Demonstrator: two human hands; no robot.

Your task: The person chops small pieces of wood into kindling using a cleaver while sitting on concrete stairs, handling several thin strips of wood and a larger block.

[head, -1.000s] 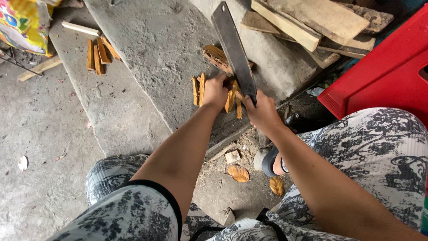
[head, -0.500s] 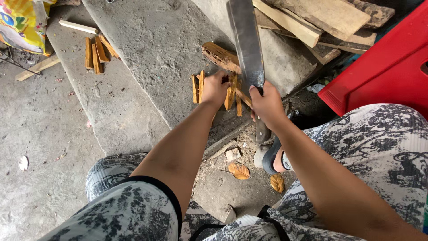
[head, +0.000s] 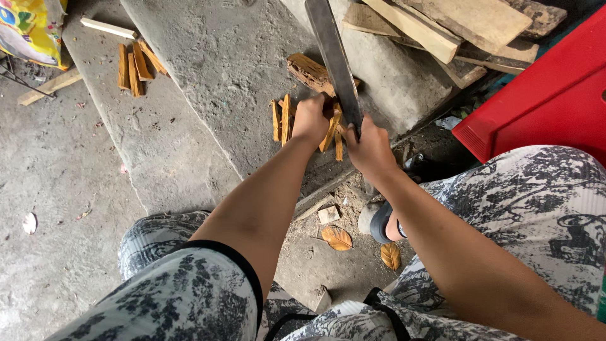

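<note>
My right hand (head: 368,150) grips the handle of a long dark machete (head: 333,60), whose blade points up and away over a concrete slab (head: 214,82). My left hand (head: 310,119) holds a small orange-brown piece of wood (head: 328,131) standing on the slab, right beside the blade's lower edge. Thin split sticks (head: 281,120) stand or lean just left of that hand. A rough chunk of bark-covered wood (head: 307,71) lies behind them, partly hidden by the blade.
Rough planks (head: 442,31) are piled at the back right, next to a red plastic stool (head: 543,95). Another bunch of split sticks (head: 134,66) lies far left on the slab. A yellow bag (head: 31,28) is at top left. Dry leaves (head: 338,238) lie by my sandalled foot (head: 379,221).
The machete came down from its raised, flatter pose to sit against the held wood. My right hand dropped slightly; my left hand stayed on the piece.
</note>
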